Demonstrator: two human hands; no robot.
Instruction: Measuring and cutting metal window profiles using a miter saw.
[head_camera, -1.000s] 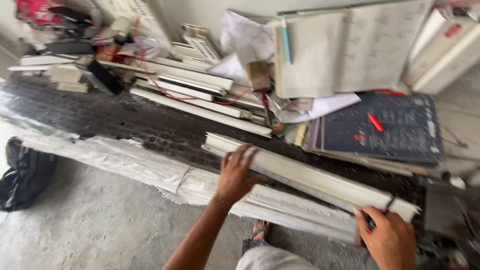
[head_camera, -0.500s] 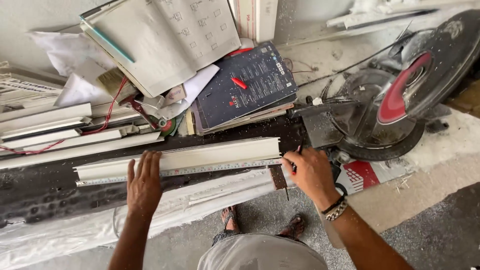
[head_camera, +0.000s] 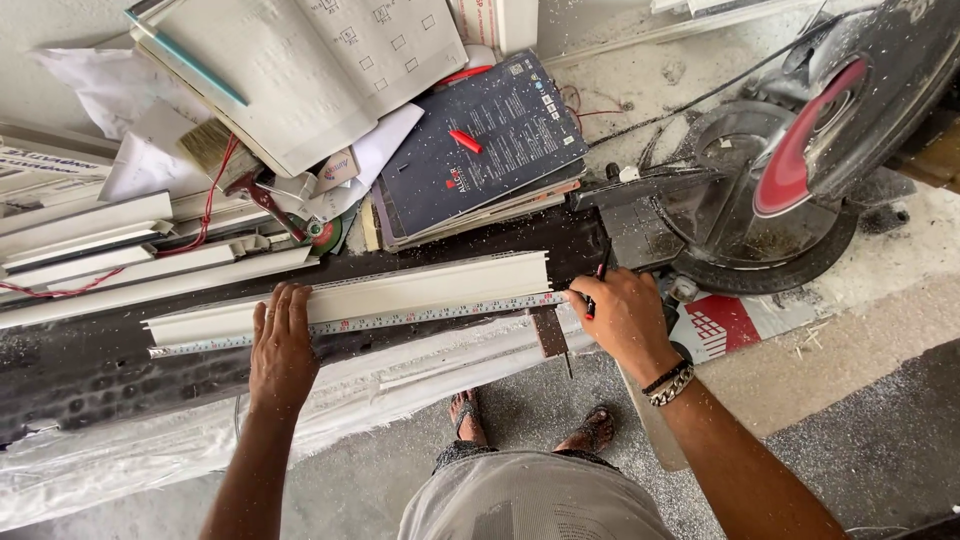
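Head view showed the left hand (head_camera: 283, 345) pressed flat on the white trim strip (head_camera: 400, 292) lying across the dark bench (head_camera: 90, 365). Right hand (head_camera: 625, 320) gripped a pencil (head_camera: 594, 292) at the strip's right end, beside the miter saw (head_camera: 790, 170). Marking step; next calls for steady alignment along the tape measure (head_camera: 420, 316).

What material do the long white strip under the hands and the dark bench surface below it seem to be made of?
White strip: probably plastic or coated metal; smooth, matt, with thin folded channel edges. A measuring tape lies along it, under the left hand; the right hand holds a pen at its end.
Bench surface: looks like dark, rough sheet metal or stone, dusted with white chips; unclear.
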